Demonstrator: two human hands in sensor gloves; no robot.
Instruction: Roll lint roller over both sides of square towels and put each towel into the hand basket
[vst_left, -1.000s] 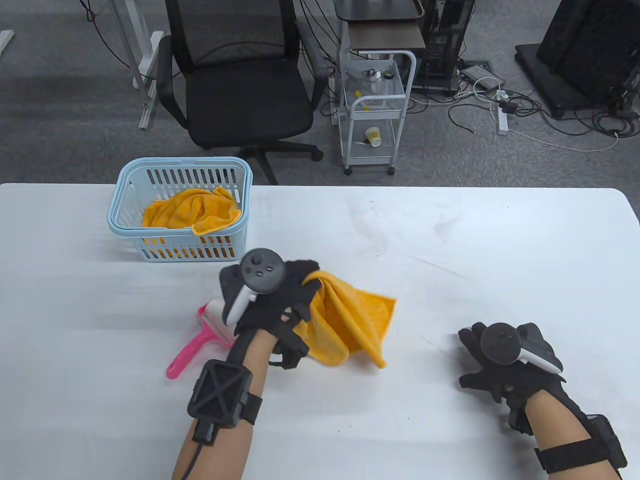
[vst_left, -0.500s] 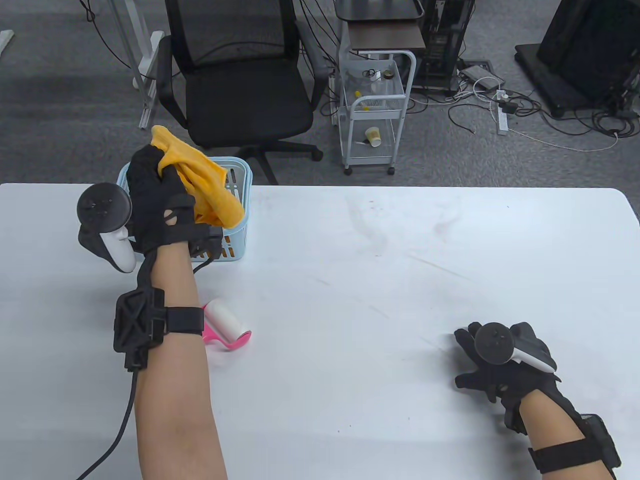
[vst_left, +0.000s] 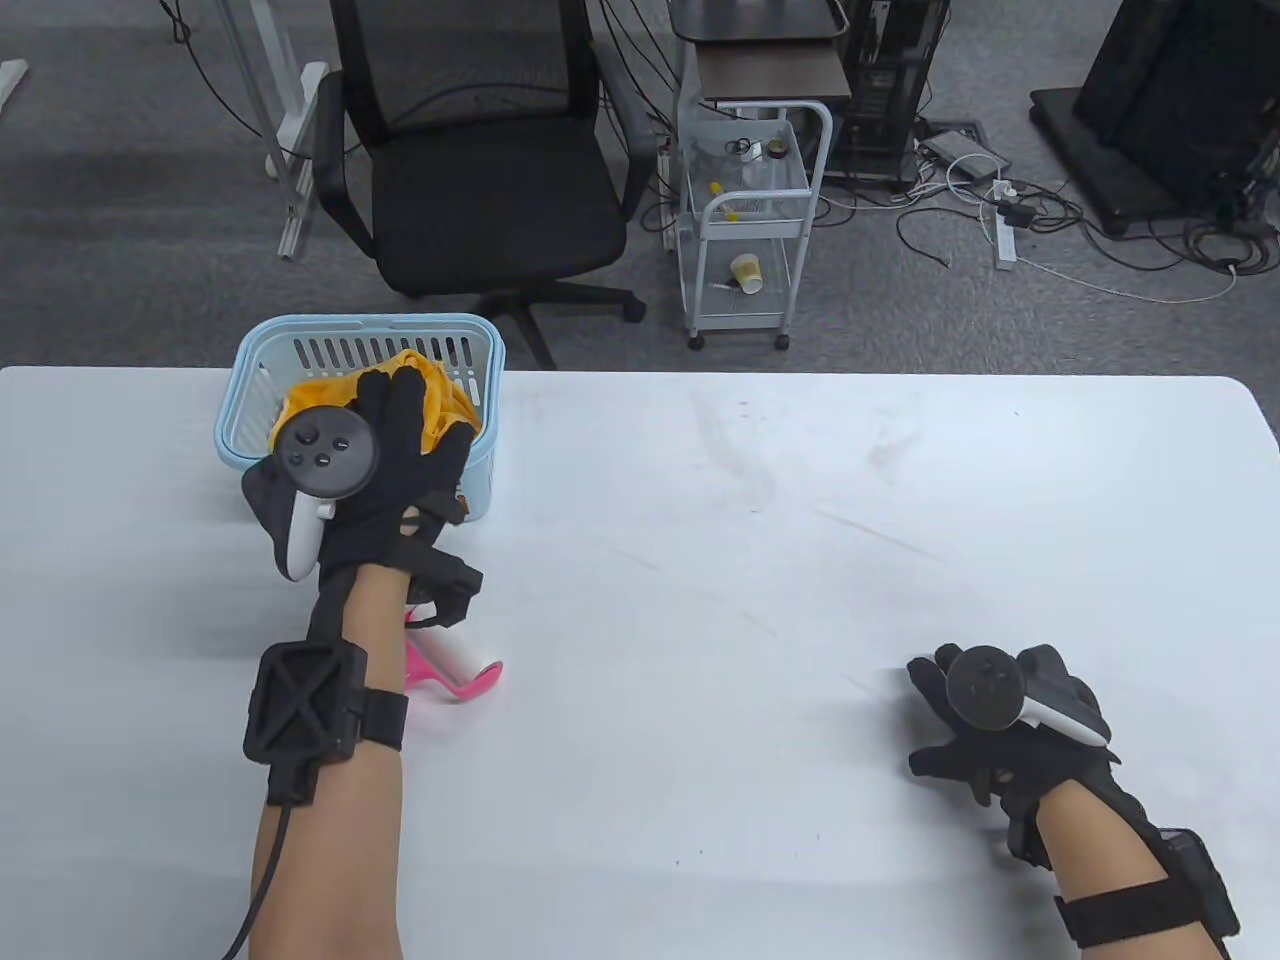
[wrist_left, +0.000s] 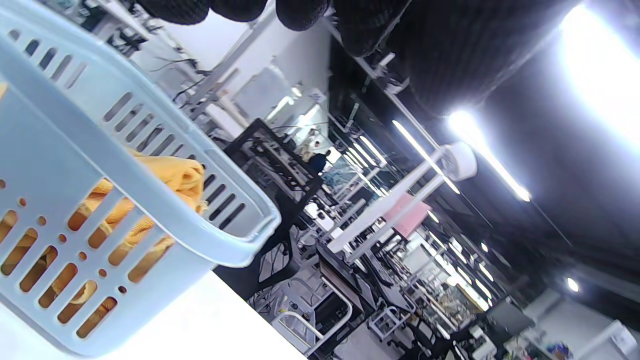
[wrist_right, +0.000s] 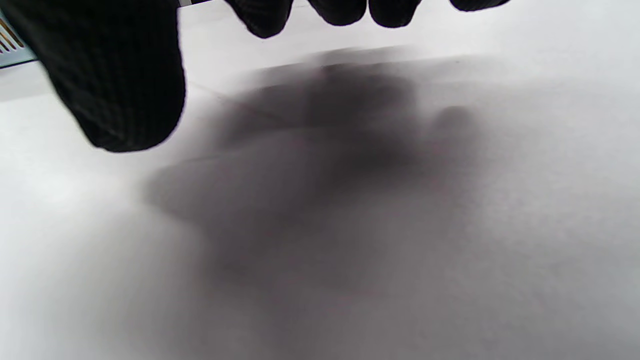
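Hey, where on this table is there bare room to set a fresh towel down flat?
The widest free patch is mid-table, bordered by the blue basket and left hand on one side and the right hand on the other. It's crowded near the basket, where the pink lint roller lies.

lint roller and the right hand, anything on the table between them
Nothing. In the table view the white table top is bare from the pink-handled lint roller across to the right hand, which rests on the table, holding nothing.
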